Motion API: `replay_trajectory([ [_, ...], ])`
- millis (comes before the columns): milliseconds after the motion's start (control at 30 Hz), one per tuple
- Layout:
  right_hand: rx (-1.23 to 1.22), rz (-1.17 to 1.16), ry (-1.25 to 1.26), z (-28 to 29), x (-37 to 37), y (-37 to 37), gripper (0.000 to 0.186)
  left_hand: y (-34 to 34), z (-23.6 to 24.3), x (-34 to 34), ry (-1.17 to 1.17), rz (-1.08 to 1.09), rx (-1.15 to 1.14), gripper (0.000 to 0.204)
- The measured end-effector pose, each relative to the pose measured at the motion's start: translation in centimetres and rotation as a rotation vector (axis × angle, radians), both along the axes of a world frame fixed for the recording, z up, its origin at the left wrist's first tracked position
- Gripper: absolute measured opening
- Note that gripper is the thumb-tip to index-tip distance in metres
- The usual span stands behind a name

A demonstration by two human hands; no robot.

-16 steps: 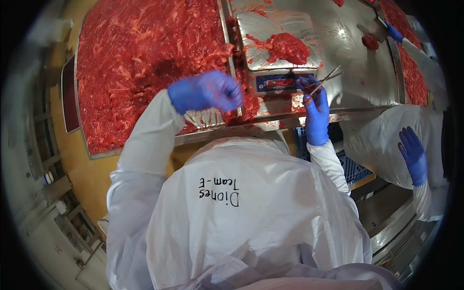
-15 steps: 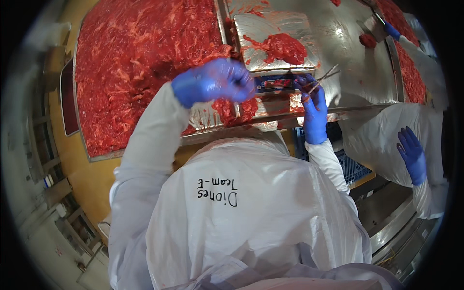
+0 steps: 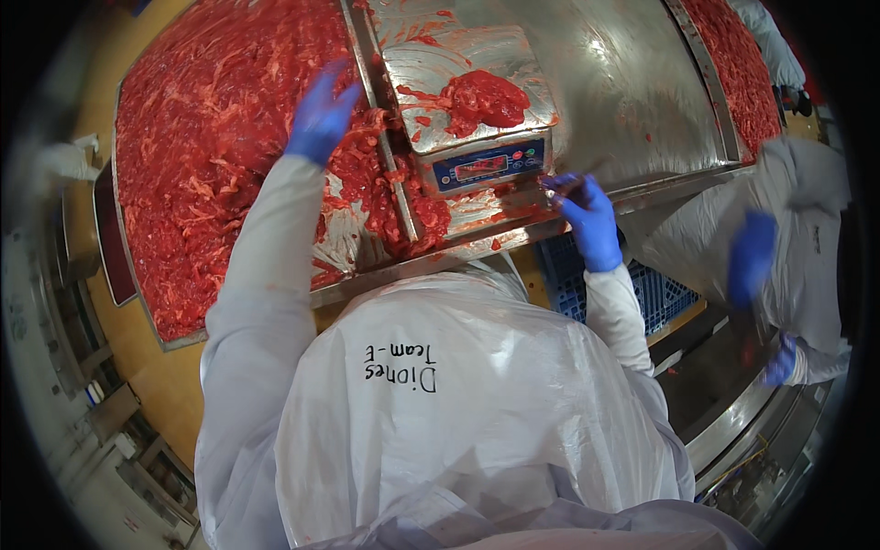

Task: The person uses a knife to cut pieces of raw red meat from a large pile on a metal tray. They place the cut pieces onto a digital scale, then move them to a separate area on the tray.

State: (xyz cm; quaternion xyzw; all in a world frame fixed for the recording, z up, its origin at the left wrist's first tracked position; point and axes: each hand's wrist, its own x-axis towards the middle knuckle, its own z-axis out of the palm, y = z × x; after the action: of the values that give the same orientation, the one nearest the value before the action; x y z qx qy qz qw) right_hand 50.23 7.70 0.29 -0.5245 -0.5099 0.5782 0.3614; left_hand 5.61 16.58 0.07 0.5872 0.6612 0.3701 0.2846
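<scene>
My left hand [image 3: 321, 117], in a blue glove, is over the pile of raw red meat strips [image 3: 220, 137] in the left metal tray. Its thumb and fingers are spread, a little blurred, with nothing seen in them. My right hand [image 3: 594, 225], also blue-gloved, is closed just right of the digital scale [image 3: 490, 165]. Its curled fingers hold scissors [image 3: 551, 194], of which only a small shiny part shows now; the thin crossed blades were plainer half a second ago. A lump of raw meat [image 3: 486, 99] with smaller scraps lies on the scale's steel plate [image 3: 532, 64].
A metal divider [image 3: 378, 119] separates the meat pile from the scale. The steel table [image 3: 632, 101] stretches right to another meat pile [image 3: 729, 73]. A co-worker's blue-gloved hand [image 3: 752, 257] is at the right, their other hand [image 3: 781, 360] lower. A blue crate [image 3: 660, 298] sits below the table edge.
My left hand has moved away from the scale, up and left over the meat, and its fingers have spread. My right hand has turned, hiding the blades. The view has shifted.
</scene>
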Motion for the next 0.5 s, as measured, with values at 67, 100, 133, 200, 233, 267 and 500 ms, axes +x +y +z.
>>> replay_trajectory([
  [67, -0.109, 0.196, 0.085, 3.4, -3.3, 3.0, 0.013, 5.2, -0.3, 4.1, 0.352, -0.062, 0.159, 0.064],
  [100, -0.133, 0.271, 0.146, 4.1, -5.0, 4.3, 0.013, 7.3, -1.0, 6.2, 0.489, -0.091, 0.184, 0.066],
  [133, -0.115, 0.258, 0.164, 4.5, -6.5, 5.6, 0.014, 7.6, -0.8, 8.7, 0.593, -0.203, 0.224, 0.065],
  [200, -0.079, 0.238, 0.203, 4.8, -8.5, 8.0, 0.018, 7.1, -0.2, 12.3, 0.497, -0.471, 0.264, 0.061],
  [233, -0.087, 0.2, 0.284, 4.1, -8.7, 8.9, 0.019, 6.2, 0.1, 13.0, 0.296, -0.618, 0.262, 0.058],
  [267, -0.097, 0.151, 0.365, 3.1, -8.7, 9.3, 0.021, 5.1, 1.6, 12.9, 0.067, -0.648, 0.135, 0.057],
  [500, 0.24, -0.263, 0.368, 2.1, -8.8, 5.7, 0.036, -0.8, 3.6, 7.7, 0.193, -0.017, 0.158, 0.078],
])
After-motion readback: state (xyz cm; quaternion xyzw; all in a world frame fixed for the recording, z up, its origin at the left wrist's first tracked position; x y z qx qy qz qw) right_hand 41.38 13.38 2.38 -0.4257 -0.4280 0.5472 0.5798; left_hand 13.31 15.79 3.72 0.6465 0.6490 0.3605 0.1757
